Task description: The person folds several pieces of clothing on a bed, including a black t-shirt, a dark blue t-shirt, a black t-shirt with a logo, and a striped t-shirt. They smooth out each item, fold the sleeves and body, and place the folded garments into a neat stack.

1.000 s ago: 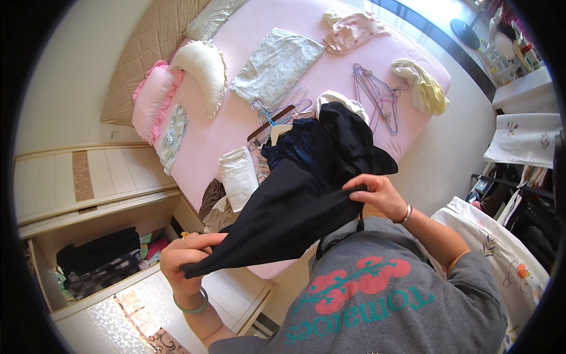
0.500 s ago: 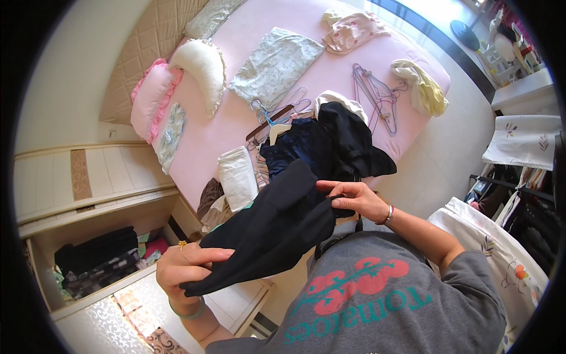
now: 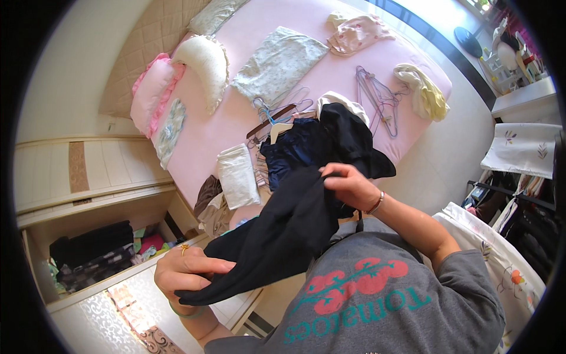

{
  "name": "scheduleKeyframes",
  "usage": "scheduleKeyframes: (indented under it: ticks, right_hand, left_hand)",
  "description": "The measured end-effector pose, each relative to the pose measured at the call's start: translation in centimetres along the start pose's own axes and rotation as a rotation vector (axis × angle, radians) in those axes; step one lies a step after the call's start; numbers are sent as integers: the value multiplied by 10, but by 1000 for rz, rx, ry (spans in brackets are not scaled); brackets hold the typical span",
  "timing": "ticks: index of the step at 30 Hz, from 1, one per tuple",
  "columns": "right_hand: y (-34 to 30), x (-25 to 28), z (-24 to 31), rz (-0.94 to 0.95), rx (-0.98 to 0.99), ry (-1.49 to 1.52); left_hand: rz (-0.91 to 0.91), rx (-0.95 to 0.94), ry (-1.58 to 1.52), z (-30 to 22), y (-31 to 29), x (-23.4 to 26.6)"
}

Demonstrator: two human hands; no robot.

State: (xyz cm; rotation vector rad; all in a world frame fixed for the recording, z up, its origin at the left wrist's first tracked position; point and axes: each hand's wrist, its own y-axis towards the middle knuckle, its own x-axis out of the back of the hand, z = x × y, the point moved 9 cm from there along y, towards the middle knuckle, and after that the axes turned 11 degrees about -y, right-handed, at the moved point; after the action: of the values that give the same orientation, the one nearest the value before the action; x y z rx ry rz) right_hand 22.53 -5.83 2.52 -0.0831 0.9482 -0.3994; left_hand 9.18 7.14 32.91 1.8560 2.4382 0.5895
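Note:
A black garment (image 3: 277, 236), its exact kind hard to tell, stretches between my two hands in front of my body. At its lower left end, my left hand (image 3: 188, 271) pinches the cloth between thumb and fingers. My right hand (image 3: 354, 187) grips its upper right edge with the fingertips. Just beyond it on the bed lie dark navy and black clothes (image 3: 351, 138), one on a cream hanger (image 3: 278, 131). Beside these, a folded white cloth (image 3: 237, 176) rests near the bed's edge, with brown and beige clothes (image 3: 212, 206) next to it.
An open drawer (image 3: 168, 203) at the left holds dark folded clothes (image 3: 91, 253). Across the pink bed (image 3: 206, 138) lie a crescent pillow (image 3: 207, 65), a pink pillow (image 3: 154, 88), loose hangers (image 3: 377, 100) and a yellow-white cloth (image 3: 421, 91). A rack of hung clothes (image 3: 530, 218) stands at the right.
My right hand has shifted its hold on the black garment, moving slightly up with the fingers now bunched at its edge. The left hand has dropped a little, still pinching its end.

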Motion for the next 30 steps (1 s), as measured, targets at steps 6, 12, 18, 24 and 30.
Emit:
scheduleKeyframes:
  ticks: [6, 12, 18, 24, 30]
  right_hand:
    - [-21, 29, 67, -110, 381, -91]
    - [-42, -1, 113, -267, 401, -1077]
    - [-54, 11, 132, -255, 574, -1147]
    - [-44, 26, 127, -53, 384, -347]
    - [-28, 51, 164, -335, 495, -718]
  left_hand:
    - [-23, -28, 154, 2, -14, 17]
    - [29, -95, 340, -9, -7, 0]
    - [-32, -247, 528, -17, -15, -6]
    - [-329, 89, 243, 22, -28, 42]
    - [-343, 243, 384, 63, -25, 37]
